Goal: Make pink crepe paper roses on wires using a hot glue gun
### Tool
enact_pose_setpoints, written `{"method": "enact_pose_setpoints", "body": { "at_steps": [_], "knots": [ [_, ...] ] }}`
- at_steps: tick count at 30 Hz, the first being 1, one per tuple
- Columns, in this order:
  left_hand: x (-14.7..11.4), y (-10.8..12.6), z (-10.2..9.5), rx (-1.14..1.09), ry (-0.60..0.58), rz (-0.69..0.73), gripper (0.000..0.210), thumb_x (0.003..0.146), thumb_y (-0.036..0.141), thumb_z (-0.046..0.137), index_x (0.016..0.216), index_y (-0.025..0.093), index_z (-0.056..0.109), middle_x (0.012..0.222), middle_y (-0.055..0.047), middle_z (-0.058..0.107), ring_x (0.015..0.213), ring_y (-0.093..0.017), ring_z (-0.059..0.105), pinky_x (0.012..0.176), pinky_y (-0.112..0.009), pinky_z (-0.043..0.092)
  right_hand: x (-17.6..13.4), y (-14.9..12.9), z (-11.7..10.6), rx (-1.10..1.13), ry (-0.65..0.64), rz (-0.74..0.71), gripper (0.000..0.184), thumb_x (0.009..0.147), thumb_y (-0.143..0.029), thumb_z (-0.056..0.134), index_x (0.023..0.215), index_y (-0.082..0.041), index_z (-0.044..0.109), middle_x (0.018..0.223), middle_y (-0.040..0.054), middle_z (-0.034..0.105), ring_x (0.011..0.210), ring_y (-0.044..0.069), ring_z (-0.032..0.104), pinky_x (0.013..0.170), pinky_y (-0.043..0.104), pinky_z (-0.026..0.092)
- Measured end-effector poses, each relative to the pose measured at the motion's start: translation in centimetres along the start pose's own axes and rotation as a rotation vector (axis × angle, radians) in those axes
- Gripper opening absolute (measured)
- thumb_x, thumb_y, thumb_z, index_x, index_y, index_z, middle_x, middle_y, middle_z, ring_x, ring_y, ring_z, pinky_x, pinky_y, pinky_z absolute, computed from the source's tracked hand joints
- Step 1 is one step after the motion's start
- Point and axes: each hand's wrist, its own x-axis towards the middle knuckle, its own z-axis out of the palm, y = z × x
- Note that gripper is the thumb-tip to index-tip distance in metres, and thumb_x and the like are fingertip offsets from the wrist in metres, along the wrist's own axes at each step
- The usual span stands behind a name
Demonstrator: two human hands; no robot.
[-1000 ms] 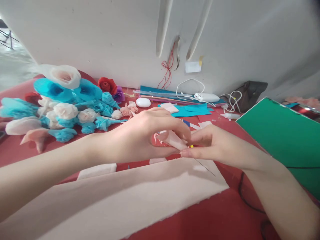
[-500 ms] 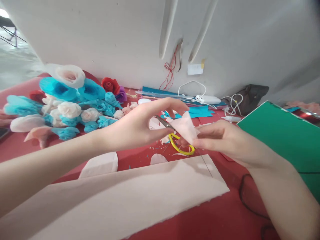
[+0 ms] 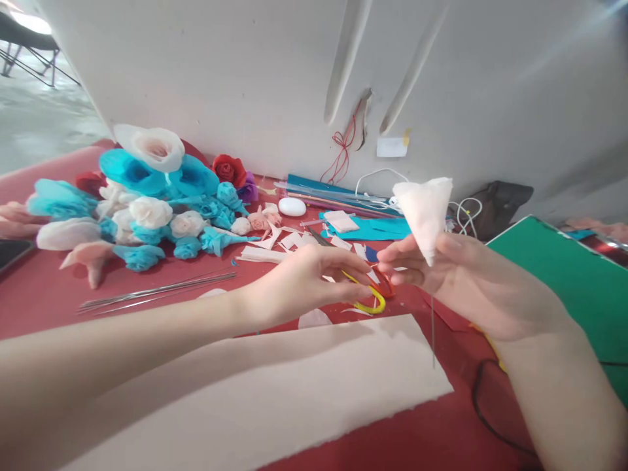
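My right hand (image 3: 471, 281) pinches a white cone-shaped paper flower (image 3: 424, 212) near its narrow base. The flower stands upright, its flared end on top, and a thin wire stem (image 3: 433, 333) hangs below it. Over the table's middle, my left hand (image 3: 304, 281) has its fingers stretched forward and apart from the thumb, holding nothing I can see. Beneath its fingertips lie scissors with a yellow handle loop (image 3: 370, 306), partly hidden by the hand. A large sheet of pale paper (image 3: 275, 392) spreads in front of me, with a cut petal (image 3: 314, 318) just beyond its edge.
Finished paper flowers (image 3: 152, 212) are heaped at the left, with metal wires (image 3: 159, 291) in front. Paper scraps (image 3: 289, 242), blue paper (image 3: 387, 229) and a white oval object (image 3: 292, 207) lie farther back. A green board (image 3: 554, 281) stands right; a wall (image 3: 245, 85) rises behind.
My right hand has lifted and turned the paper flower upright, so its wire stem shows. My left hand has moved away from it, down towards the scissors. The view has shifted slightly.
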Motion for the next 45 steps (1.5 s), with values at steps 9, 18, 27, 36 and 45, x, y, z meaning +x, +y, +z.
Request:
{"method": "enact_pose_setpoints", "body": {
  "at_steps": [9, 18, 27, 36, 45],
  "knots": [
    [-0.8, 1.3, 0.2, -0.122, 0.044, 0.031, 0.018, 0.078, 0.029, 0.059, 0.082, 0.014, 0.068, 0.074, -0.003, 0.07, 0.067, -0.013, 0.066, 0.061, -0.02, 0.055, -0.5, -0.3, 0.3, 0.069, -0.076, 0.032, 0.027, 0.089, -0.036, 0.045, 0.095, -0.02, 0.066, 0.101, 0.0031, 0.061, 0.084, 0.012, 0.06, 0.072, 0.018, 0.053],
    [-1.4, 1.7, 0.0, 0.125, 0.17, 0.188, 0.013, 0.076, 0.023, 0.062, 0.071, 0.014, 0.07, 0.061, 0.001, 0.068, 0.054, -0.008, 0.06, 0.047, -0.013, 0.047, -0.6, -0.7, 0.4, -0.035, -0.016, 0.01, 0.024, 0.085, -0.042, 0.05, 0.092, -0.028, 0.068, 0.102, 0.0023, 0.06, 0.093, 0.016, 0.058, 0.07, 0.023, 0.055],
    [-1.4, 2.3, -0.1, 0.085, 0.274, 0.248, 0.01, 0.071, 0.023, 0.067, 0.066, 0.015, 0.069, 0.062, 0.003, 0.069, 0.054, -0.007, 0.059, 0.049, -0.011, 0.049, -0.6, -0.5, 0.4, -0.025, -0.009, 0.027, 0.022, 0.085, -0.042, 0.051, 0.089, -0.029, 0.068, 0.098, 0.0011, 0.06, 0.089, 0.015, 0.056, 0.076, 0.025, 0.051],
    [-1.5, 2.3, 0.6, -0.118, 0.16, 0.076, 0.016, 0.075, 0.029, 0.063, 0.085, 0.018, 0.068, 0.071, 0.0, 0.069, 0.056, -0.011, 0.062, 0.049, -0.018, 0.053, -0.7, 0.0, 0.9, -0.111, 0.004, 0.051, 0.021, 0.087, -0.034, 0.048, 0.097, -0.027, 0.065, 0.092, 0.0031, 0.057, 0.085, 0.016, 0.054, 0.082, 0.036, 0.046],
    [-1.0, 2.1, 0.3, -0.499, 0.083, -0.113, 0.014, 0.077, 0.022, 0.062, 0.067, 0.013, 0.066, 0.063, 0.002, 0.067, 0.053, -0.004, 0.062, 0.057, -0.009, 0.052, -0.6, -0.2, 2.4, -0.442, 0.071, -0.132, 0.018, 0.081, -0.015, 0.055, 0.085, -0.028, 0.067, 0.1, -0.0062, 0.058, 0.089, 0.009, 0.056, 0.073, 0.013, 0.047]
  ]
}}
